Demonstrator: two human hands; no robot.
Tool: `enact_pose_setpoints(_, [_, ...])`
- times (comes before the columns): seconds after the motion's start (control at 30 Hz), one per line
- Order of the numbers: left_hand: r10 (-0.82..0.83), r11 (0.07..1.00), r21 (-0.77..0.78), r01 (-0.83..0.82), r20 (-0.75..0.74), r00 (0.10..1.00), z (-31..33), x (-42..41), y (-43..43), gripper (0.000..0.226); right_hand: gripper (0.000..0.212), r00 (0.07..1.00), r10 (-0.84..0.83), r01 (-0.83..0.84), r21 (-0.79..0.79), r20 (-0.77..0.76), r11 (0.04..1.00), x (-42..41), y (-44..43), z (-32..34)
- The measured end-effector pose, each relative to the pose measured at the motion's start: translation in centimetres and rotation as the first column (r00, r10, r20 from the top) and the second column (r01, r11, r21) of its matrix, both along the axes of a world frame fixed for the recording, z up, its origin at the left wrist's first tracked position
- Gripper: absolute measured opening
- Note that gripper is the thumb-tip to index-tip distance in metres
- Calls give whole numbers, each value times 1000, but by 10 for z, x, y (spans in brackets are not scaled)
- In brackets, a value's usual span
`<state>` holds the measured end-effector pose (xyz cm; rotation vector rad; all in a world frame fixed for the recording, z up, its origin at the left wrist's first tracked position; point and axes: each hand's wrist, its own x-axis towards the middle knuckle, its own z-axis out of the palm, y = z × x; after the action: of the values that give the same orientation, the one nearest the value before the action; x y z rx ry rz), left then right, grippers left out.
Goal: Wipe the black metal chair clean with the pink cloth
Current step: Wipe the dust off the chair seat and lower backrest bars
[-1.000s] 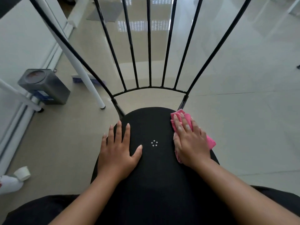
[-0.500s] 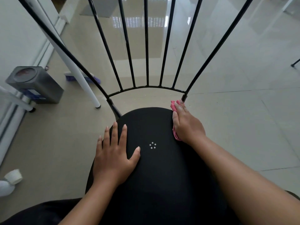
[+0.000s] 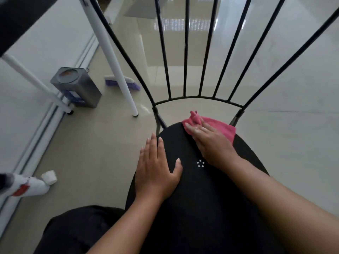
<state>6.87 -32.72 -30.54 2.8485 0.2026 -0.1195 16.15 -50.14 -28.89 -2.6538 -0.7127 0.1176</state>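
1. Wiping the black metal chair (image 3: 201, 189) is the job in hand. It fills most of my view: the round dark seat is under both my palms, and the thin spindles of the backrest fan upward from a curved rail at the seat's far edge.

2. My left hand (image 3: 157, 173) lies flat and open on the left side of the seat, fingers spread, gripping nothing. I judge it is there to steady the chair.

3. My right hand (image 3: 212, 143) presses the pink cloth (image 3: 218, 125) onto the far rim of the seat, just in front of the curved rail. My fingers lie flat on the cloth and pin it down, not pinching it. A bunched corner sticks up past my fingertips.

4. To do this step well, I would keep my palm flat and the pressure even, follow the curve of the rim in overlapping passes, and smooth out that loose corner so it does not snag on the rail. The spindles and rail look like they are left for later.

5. On the floor to the left stands a square metal tin (image 3: 77, 87) with its round lid closed; I cannot tell what is inside. Nearer me lies a white bottle (image 3: 29, 186) on its side, contents hidden.
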Motion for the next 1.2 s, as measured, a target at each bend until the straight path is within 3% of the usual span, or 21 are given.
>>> enact_pose_setpoints(0.13, [136, 990, -54, -132, 81, 987, -2, -5, 1, 77, 44, 990, 137, -136, 61, -14, 989, 13, 64, -4])
enact_pose_setpoints(0.3, [153, 987, -73, -145, 123, 981, -5, -4, 3, 71, 51, 989, 53, -73, -145, -136, 987, 55, 98, -10])
enact_pose_setpoints(0.37, [145, 987, -85, -136, 121, 982, -6, -2, 4, 72, 39, 986, -5, -12, -97, -167, 995, 58, 104, -11])
enact_pose_setpoints(0.5, [64, 992, -112, -55, 82, 995, -6, -3, 12, 76, 36, 995, 43, -51, -84, -90, 995, 40, 92, -3])
enact_pose_setpoints(0.6, [-5, 999, -33, 6, 28, 1000, -7, -7, 20, 81, 37, 996, 83, -87, -107, -40, 990, 35, 85, 0])
enact_pose_setpoints(0.77, [27, 999, -39, -26, 27, 999, -7, -10, 18, 81, 35, 990, -141, 141, 4, -26, 990, 42, 113, -11])
enact_pose_setpoints(1.0, [13, 999, -41, -13, 21, 1000, -4, -9, 18, 81, 33, 966, -207, 209, -1, -152, 978, 50, 108, -5])
enact_pose_setpoints(1.13, [30, 999, -30, -29, 33, 999, -8, -9, 17, 83, 36, 963, -264, 268, 76, -55, 960, 45, 115, -16])
enact_pose_setpoints(1.2, [36, 999, -39, -34, 37, 999, -7, -9, 17, 83, 35, 958, -277, 283, 73, -75, 957, 46, 117, -17])
